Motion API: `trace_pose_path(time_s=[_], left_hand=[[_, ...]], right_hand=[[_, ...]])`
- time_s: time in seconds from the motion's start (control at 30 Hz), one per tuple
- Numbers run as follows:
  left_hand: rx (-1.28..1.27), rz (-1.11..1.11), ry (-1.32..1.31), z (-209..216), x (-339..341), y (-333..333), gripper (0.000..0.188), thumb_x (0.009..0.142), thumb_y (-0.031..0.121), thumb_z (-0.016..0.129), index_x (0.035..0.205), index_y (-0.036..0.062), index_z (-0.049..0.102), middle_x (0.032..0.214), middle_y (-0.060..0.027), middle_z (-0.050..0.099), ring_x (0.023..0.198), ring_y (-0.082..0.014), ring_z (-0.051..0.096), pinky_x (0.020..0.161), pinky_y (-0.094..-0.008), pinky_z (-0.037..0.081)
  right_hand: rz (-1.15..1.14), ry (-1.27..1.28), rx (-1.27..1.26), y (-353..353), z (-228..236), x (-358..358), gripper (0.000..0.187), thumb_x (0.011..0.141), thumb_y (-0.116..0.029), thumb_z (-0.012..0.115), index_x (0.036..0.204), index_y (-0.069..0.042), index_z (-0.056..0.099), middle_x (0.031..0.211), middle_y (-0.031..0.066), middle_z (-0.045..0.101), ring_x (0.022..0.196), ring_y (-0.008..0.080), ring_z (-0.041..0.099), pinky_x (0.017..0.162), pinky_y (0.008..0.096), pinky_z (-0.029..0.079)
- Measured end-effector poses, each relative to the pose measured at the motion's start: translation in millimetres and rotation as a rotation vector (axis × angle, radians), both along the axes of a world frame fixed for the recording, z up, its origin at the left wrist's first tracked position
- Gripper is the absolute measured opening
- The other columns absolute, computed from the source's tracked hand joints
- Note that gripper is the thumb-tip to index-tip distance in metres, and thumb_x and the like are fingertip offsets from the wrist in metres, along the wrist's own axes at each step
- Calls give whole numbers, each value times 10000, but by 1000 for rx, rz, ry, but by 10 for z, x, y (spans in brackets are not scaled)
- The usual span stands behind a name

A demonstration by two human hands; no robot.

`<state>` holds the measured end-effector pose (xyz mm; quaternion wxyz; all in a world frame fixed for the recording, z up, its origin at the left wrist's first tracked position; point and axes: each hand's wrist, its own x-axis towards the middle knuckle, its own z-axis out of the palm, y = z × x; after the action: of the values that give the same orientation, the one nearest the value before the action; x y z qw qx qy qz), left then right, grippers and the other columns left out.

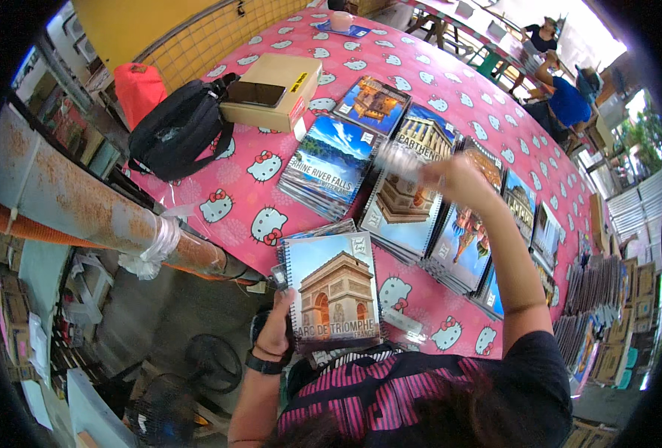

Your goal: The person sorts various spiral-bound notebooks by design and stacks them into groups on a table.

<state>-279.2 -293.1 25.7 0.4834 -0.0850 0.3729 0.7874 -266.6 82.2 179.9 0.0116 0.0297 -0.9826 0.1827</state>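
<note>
At the near table edge my left hand point(273, 328) grips the left side of a spiral notebook point(336, 284) with a stone arch on its cover. The notebook stands tilted up against my front, with another notebook edge showing behind it. My right hand point(458, 179) is raised over the notebook stacks, its fingers blurred by motion. It appears closed on a pale, see-through thing point(399, 160), too smeared to name. Below it lies a stack of arch notebooks point(402, 205). To its left is a stack with a waterfall cover point(329, 160).
More notebook stacks, one with colourful domes point(461, 243), spread rightward. A black bag point(178, 134) and a cardboard box point(275, 86) bearing a phone point(255, 93) stand at the left. A rusty pole point(107, 194) crosses by the table. Piled notebooks point(592, 291) stand far right; people sit beyond.
</note>
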Motion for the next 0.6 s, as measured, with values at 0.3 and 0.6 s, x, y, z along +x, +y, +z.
trace_pose_path(time_s=[0.3,0.6], left_hand=[[206,50,33,-589,-25,-310,529,930,379,432,1351,76,323,1292,-121,443,1105,-250,510,922,-421,436],[-126,-115,339,137,-217,-216,737,761,75,612,1385,42,221,1322,-103,389,1223,-204,370,1029,-323,273]], right_hand=[[-112,-9,414,-1050,-1387,-1102,891,692,-478,669,1348,-8,292,1380,244,303,1314,380,231,1045,423,282],[-86,-107,-32,-956,-447,-749,344,826,-227,525,1163,-182,581,907,144,653,864,276,630,781,391,490]])
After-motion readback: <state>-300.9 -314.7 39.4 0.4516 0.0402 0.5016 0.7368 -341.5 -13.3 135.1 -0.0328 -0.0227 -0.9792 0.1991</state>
